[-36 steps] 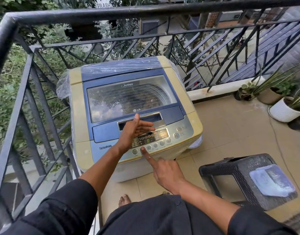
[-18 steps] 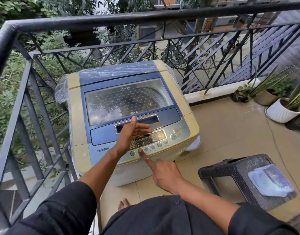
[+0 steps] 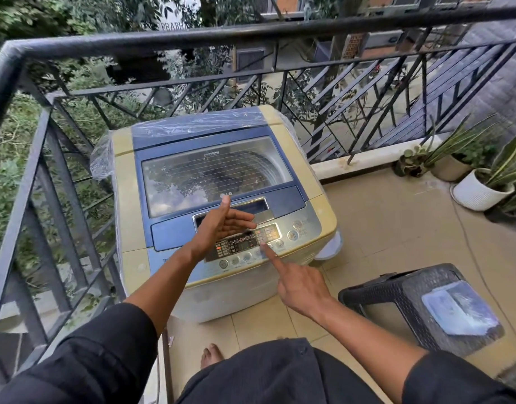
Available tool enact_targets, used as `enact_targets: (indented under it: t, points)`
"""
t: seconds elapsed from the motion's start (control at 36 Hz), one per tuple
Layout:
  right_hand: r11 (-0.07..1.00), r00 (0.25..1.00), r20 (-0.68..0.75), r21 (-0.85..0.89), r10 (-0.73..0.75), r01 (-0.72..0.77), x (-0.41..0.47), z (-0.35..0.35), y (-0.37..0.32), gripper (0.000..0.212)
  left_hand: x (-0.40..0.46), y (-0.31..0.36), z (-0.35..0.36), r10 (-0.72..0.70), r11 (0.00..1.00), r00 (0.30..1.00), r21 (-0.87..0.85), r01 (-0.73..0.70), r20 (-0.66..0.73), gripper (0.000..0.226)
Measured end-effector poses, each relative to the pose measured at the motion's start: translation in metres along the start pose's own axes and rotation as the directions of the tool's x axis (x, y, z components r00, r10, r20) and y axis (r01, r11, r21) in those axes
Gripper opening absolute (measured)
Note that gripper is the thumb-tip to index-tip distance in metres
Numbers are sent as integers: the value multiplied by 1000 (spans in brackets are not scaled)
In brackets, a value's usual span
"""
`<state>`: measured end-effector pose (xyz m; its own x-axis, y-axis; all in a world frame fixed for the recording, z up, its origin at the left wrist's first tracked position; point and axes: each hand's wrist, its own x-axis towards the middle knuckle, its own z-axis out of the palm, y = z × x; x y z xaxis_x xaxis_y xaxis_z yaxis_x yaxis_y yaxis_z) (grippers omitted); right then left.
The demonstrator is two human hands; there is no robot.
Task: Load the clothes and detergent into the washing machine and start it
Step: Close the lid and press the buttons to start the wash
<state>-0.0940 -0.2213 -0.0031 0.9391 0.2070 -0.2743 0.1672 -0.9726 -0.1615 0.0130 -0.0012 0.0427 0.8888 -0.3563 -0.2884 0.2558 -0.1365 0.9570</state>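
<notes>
Both hands were out over the front of the washing machine. Her or his right hand had the index finger stretched forward, its tip on or just above the row of round buttons at the near edge of the control panel; I could not tell whether it actually touched. The other fingers of that hand were curled under and held nothing. Left hand hovered flat and relaxed over the panel, fingers straight and pointing right, thumb raised toward the lid handle recess, gripping nothing.

That top-loading machine, blue and beige with an LG mark, stood in the corner of a balcony against the black metal railing. Its glass lid was down, and the ribbed drum showed dimly through the reflections; whether clothes lay inside I could not make out. Clear plastic wrap covered the back of the machine. Some indicators on the panel glowed red and orange.

To the right on the tiled floor sat a dark woven stool with a clear plastic lid or tray lying on top. Potted plants stood further off by the low wall. One bare foot showed below, near the machine's base.
</notes>
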Motion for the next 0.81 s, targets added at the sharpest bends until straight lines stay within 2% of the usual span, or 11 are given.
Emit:
enact_targets:
  t: [0.28,0.42,0.69,0.81]
  points:
    - [981,983,0,63,183,-183,1,-6,37,107,6,-4,-5,-11,1000,1000,-7,11,5,86]
    - [983,987,6,88,162,-162,3,-2,43,111,7,-5,-5,-28,998,1000,-53,27,-8,91]
    - [936,985,43,305,167,-172,2,8,39,120,9,-7,-6,-42,997,999,-66,40,-25,92]
    - [942,984,26,287,175,-175,2,11,39,117,9,-8,-5,-40,997,999,-69,37,-37,91]
